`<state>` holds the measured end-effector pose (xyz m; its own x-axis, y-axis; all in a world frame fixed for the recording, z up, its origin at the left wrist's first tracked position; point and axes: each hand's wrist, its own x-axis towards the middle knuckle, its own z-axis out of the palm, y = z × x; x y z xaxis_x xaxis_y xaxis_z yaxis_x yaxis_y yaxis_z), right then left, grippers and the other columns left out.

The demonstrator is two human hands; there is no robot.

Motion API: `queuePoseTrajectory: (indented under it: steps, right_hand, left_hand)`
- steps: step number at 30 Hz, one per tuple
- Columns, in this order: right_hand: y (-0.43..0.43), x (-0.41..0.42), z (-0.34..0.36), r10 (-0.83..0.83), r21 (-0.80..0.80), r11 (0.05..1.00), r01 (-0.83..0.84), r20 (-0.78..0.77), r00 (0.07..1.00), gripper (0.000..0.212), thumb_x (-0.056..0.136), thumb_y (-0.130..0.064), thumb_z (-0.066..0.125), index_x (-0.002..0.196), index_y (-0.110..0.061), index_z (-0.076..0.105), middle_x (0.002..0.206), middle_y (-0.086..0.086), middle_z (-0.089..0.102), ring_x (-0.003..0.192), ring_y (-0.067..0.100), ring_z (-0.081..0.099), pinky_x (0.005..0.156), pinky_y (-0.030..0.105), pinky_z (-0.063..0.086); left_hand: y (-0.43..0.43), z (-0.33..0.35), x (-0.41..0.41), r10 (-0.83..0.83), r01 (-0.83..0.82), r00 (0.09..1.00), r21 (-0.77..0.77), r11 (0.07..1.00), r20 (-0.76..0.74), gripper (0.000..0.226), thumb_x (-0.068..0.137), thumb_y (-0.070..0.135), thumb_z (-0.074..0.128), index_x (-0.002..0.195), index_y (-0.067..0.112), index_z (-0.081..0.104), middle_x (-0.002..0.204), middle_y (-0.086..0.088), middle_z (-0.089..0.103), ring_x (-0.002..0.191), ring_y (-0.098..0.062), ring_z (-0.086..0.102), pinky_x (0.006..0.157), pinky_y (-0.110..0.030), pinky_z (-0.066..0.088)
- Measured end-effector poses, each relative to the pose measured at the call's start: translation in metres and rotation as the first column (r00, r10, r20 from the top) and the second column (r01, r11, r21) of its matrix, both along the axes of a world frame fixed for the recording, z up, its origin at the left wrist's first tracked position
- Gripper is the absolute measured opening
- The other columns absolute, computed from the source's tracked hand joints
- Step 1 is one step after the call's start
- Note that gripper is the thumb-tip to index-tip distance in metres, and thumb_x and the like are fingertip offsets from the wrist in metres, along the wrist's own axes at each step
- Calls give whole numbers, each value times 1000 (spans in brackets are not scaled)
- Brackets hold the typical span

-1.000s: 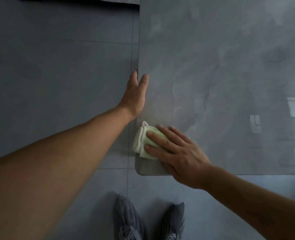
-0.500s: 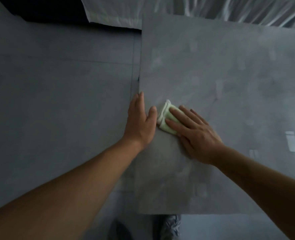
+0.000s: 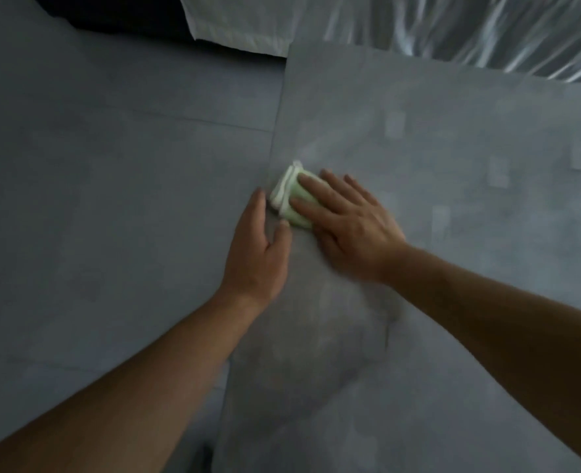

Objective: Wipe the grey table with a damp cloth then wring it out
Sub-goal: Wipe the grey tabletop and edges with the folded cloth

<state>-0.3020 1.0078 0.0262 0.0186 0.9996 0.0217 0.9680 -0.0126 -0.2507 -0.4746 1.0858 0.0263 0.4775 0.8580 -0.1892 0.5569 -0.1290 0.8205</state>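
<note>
A folded pale green cloth [image 3: 287,196] lies on the grey table [image 3: 435,302] close to its left edge. My right hand [image 3: 347,220] lies flat on the cloth, fingers spread, pressing it against the tabletop. My left hand [image 3: 258,254] rests along the table's left edge just below the cloth, fingers together and holding nothing, its thumb touching the cloth's near corner. Most of the cloth sits hidden under my right fingers.
Grey tiled floor [image 3: 111,199] fills the left half of the view. A white sheet [image 3: 241,22] and a shiny crinkled cover [image 3: 469,29] lie beyond the table's far edge. A dark shape [image 3: 111,11] sits at the top left.
My right hand has pushed the cloth along the left edge from the table's near corner toward the far end. The left hand slid along the edge with it. My feet have left the view.
</note>
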Motion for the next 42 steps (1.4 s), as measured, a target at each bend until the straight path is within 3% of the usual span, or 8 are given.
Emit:
queuePoseTrajectory:
  steps: [4,10,16,22,27,32,39,42]
  right_hand:
    - [43,34,3,-310,-37,951,308,-70,948,53,98,-32,36,151,-33,38,164,0,24,151,34,20,124,46,15]
    - [-3,55,1,-17,-10,1000,17,-16,1000,54,96,-23,47,149,-28,43,162,4,30,148,33,29,122,48,21]
    - [71,103,8,-450,-57,893,447,-101,887,57,93,-30,34,150,-32,39,165,1,22,151,33,19,124,46,15]
    - [51,110,9,5,-74,997,-7,-28,1000,53,96,-23,43,149,-26,43,162,4,29,148,34,28,121,50,24]
    - [135,121,12,-268,-74,962,264,-54,962,50,102,-35,34,151,-30,38,164,2,23,150,33,22,122,47,18]
    - [148,108,4,-96,-71,993,96,-3,995,49,103,-30,36,152,-32,36,165,-3,21,151,29,21,124,43,14]
    - [153,119,4,-306,-63,951,303,-53,950,51,102,-30,36,153,-35,33,166,-4,18,152,29,17,124,43,10]
    - [110,155,4,-534,-50,845,532,-61,843,53,99,-28,39,152,-34,35,166,-2,18,152,30,17,124,43,12]
  left_hand:
    - [11,-1,19,-122,148,978,146,978,-172,77,87,38,44,151,2,21,161,-14,16,149,-22,14,113,-13,-1]
    - [46,4,56,-166,213,967,254,944,-193,68,92,22,55,149,-1,26,159,-20,19,149,-29,17,121,-34,13]
    - [70,3,80,-160,200,964,186,962,-210,77,86,40,40,151,4,21,162,-13,13,149,-21,12,113,-17,1]
    - [62,-5,79,-207,353,890,324,878,-407,78,91,48,35,151,1,18,162,-19,4,150,-29,5,122,-39,10]
    - [59,-9,82,-179,397,843,360,844,-508,85,91,58,30,152,2,14,161,-23,3,150,-32,2,121,-45,13]
    - [58,-6,84,-186,430,807,341,836,-561,86,91,59,30,152,1,12,161,-23,1,150,-33,0,120,-48,12]
    - [73,-6,101,-188,378,852,324,867,-489,87,79,56,47,145,3,25,157,-26,13,148,-35,6,120,-50,7]
    - [76,-6,104,-216,391,849,297,871,-483,90,79,54,47,148,3,21,158,-27,6,149,-35,2,120,-49,10]
